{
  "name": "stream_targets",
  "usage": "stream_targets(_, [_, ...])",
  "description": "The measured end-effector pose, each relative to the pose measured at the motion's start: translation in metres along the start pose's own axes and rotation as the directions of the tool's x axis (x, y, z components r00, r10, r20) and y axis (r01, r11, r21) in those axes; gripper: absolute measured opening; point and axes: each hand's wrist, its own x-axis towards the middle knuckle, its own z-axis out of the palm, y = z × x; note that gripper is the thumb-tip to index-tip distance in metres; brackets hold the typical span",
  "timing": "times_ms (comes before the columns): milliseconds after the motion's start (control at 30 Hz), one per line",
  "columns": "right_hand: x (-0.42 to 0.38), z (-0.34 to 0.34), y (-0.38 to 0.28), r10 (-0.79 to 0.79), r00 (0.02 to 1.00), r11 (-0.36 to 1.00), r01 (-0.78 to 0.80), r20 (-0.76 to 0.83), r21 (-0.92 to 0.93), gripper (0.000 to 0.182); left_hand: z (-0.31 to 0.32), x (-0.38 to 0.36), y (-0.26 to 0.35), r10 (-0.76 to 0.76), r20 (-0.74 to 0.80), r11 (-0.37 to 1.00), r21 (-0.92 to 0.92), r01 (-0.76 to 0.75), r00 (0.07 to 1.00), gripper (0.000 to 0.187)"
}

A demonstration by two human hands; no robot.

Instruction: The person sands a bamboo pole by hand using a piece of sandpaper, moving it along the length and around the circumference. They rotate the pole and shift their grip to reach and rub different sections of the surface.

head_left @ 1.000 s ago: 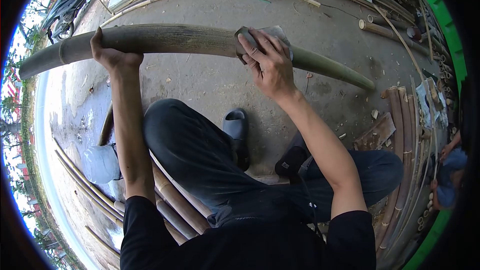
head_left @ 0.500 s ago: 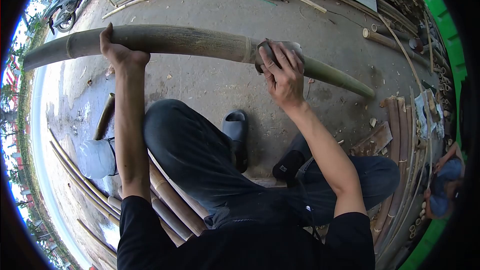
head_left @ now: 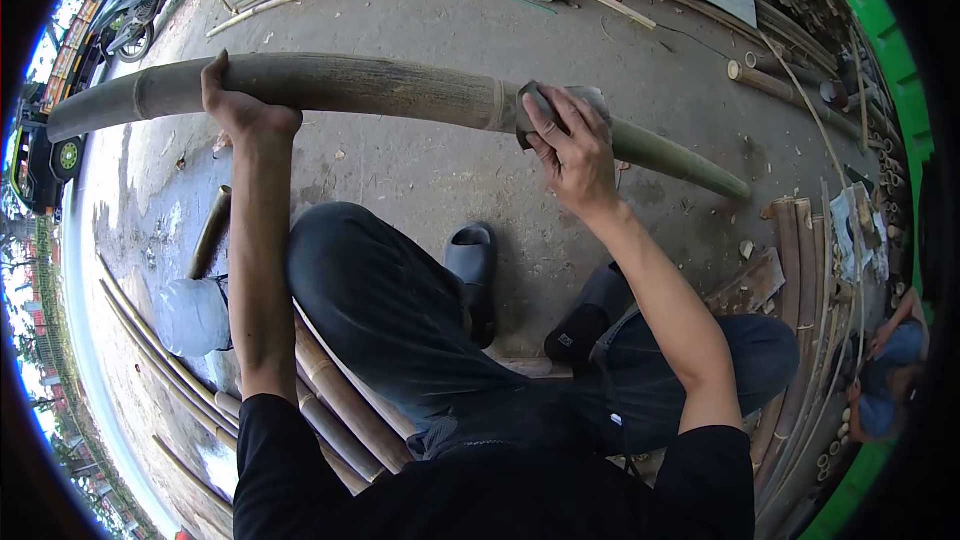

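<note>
A long, curved bamboo pole [head_left: 380, 85] lies across the view above my knees, thicker at the left and greener at its narrow right end. My left hand [head_left: 250, 112] is closed around the pole left of its middle; the palm bears it from below, and part of the fingers is hidden behind it. Just right of a pale node ring, my right hand [head_left: 578, 155] presses a dark grey sheet, seemingly sandpaper [head_left: 524, 118], against the pole. The sheet bends over the bamboo, with its lighter edge showing past my fingers.
Several bamboo poles [head_left: 350, 400] lie at lower left, beside a clear plastic container [head_left: 193, 318]. More bamboo [head_left: 790, 270] lies to the right, where another person [head_left: 890, 370] sits. Slippers [head_left: 470, 258] are by my feet. Bamboo strips [head_left: 300, 2] lie along the back.
My right hand has shifted slightly right with the sheet, its fingers bending lower. The left hand stays on the pole, almost still. Vehicles have come into view at the far left edge.
</note>
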Motion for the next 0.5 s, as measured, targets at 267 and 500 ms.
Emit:
stream_targets(267, [0.06,0.028,-0.051,0.142,0.99,0.942,-0.14,0.016,0.305,0.046,-0.002,-0.006,0.003,-0.016,0.057,1.0,-0.011,0.016,0.998,0.062])
stream_targets(500, [-0.014,0.01,0.0,0.058,0.998,0.998,-0.058,-0.021,-0.004,0.045,-0.007,0.003,-0.001,0.004,0.046,1.0,-0.02,-0.003,0.999,0.053])
